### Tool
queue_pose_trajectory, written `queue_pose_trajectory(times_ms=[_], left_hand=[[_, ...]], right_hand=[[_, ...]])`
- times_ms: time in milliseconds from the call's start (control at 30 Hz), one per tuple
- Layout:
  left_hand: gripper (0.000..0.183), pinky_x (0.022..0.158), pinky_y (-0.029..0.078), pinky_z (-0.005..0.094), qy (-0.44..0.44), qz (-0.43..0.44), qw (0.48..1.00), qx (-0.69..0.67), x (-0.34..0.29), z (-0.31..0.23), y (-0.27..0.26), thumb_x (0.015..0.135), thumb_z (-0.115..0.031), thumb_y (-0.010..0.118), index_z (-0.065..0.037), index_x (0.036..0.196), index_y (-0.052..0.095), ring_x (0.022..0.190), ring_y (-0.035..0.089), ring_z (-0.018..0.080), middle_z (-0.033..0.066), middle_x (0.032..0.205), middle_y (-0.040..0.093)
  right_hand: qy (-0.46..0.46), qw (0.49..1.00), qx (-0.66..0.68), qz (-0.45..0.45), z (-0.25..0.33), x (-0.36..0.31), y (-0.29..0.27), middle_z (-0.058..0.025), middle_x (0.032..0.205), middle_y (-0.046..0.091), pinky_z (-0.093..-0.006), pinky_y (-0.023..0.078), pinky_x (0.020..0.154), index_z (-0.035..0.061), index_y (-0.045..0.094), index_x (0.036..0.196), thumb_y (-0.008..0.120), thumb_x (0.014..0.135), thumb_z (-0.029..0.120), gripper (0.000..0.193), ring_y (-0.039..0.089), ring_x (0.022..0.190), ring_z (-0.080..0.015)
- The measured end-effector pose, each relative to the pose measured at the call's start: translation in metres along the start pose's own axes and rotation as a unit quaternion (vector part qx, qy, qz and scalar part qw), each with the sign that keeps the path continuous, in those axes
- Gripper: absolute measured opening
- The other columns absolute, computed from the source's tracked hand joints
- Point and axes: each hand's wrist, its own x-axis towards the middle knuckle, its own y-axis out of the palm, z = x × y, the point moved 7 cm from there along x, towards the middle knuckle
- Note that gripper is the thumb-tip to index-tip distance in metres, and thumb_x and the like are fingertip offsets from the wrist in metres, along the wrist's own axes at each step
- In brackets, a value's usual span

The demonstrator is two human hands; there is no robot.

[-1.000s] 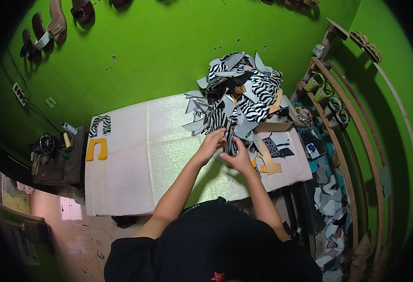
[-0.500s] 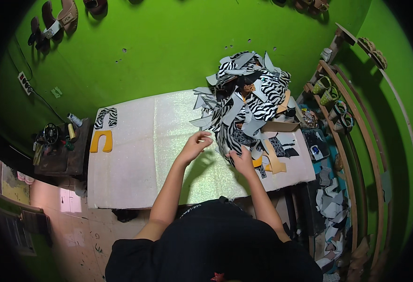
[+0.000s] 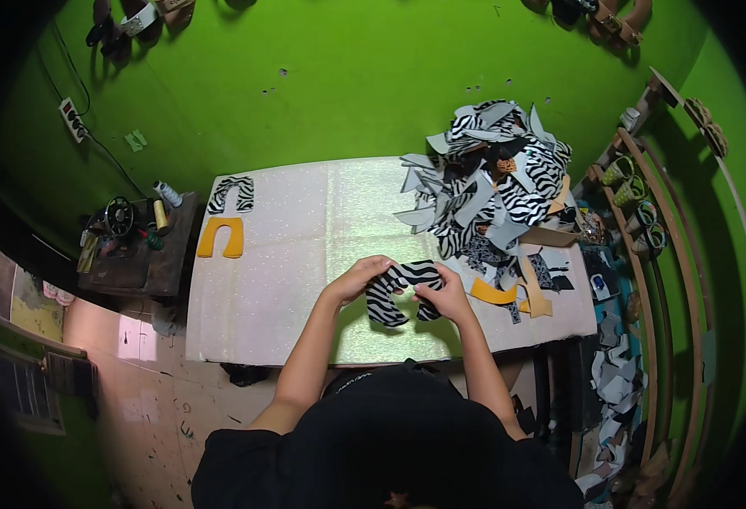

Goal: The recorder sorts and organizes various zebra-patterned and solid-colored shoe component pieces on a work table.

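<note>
Bright green walls surround a white work table (image 3: 279, 280) seen from above. Near the table's front edge, a zebra-striped cut piece (image 3: 400, 290), curved like a horseshoe with its two legs pointing toward the person, is held just above the surface. The left hand (image 3: 363, 278) grips the piece's left side with fingers curled over its top edge, and the right hand (image 3: 441, 293) pinches its right side; both hands are closed on it and sit close together, with only the piece between them. Both bare forearms rise from the lower edge and angle inward toward the piece.

Just right of the hands lie orange and dark scraps (image 3: 508, 293). Beyond them, at the table's far right, a heap of zebra-print and grey offcuts (image 3: 491, 182) is piled high. At the far left corner lie a yellow U-shaped piece (image 3: 221, 237) and a matching zebra U-shaped piece (image 3: 231, 193), well apart from the hands. A small sewing machine (image 3: 120, 222) stands on a dark side table to the left.
</note>
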Motion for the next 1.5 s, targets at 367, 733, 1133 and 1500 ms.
queue_pose_trajectory(times_ms=[367,733,1133,1500], left_hand=[[0.022,0.061,0.052,0.0299,-0.024,0.056,0.985,-0.158,-0.062,-0.015,-0.041,0.088,-0.025,0.041,-0.004,0.095,0.042,0.071,0.062,0.0216,0.0168,0.084,0.060],[0.008,0.057,0.050,0.0276,-0.029,-0.033,0.999,-0.029,-0.108,-0.036,-0.105,0.089,-0.016,0.042,-0.010,0.092,0.038,0.069,0.060,0.0179,0.0121,0.084,0.059],[0.025,0.069,0.050,0.0291,0.109,-0.063,0.990,-0.058,-0.140,-0.063,-0.139,0.086,-0.008,0.046,-0.006,0.109,0.036,0.078,0.059,0.0196,0.0169,0.093,0.057],[0.022,0.053,0.045,0.0221,0.116,-0.152,0.980,0.056,-0.146,-0.078,-0.177,0.085,-0.005,0.046,-0.007,0.105,0.038,0.062,0.055,0.0116,0.0095,0.085,0.059]], right_hand=[[-0.059,0.998,0.004,0.000,0.002,0.016,0.077,-0.0080,0.083,0.058,-0.0231,0.048,0.063,-0.0057,0.046,0.102,0.059,0.071,-0.005,0.034,0.058,0.069,-0.0118],[-0.067,0.990,-0.119,-0.017,-0.011,0.031,0.146,-0.0088,0.085,0.059,-0.0228,0.046,0.066,-0.0029,0.046,0.105,0.056,0.073,-0.001,0.034,0.059,0.072,-0.0114],[-0.008,1.000,-0.020,-0.017,-0.031,0.061,0.188,-0.0089,0.082,0.060,-0.0247,0.047,0.064,-0.0034,0.048,0.096,0.058,0.076,0.005,0.024,0.059,0.070,-0.0126],[0.029,0.998,-0.054,0.019,-0.040,0.090,0.210,-0.0070,0.086,0.060,-0.0251,0.046,0.069,-0.0025,0.049,0.100,0.056,0.077,0.004,0.025,0.058,0.076,-0.0124]])
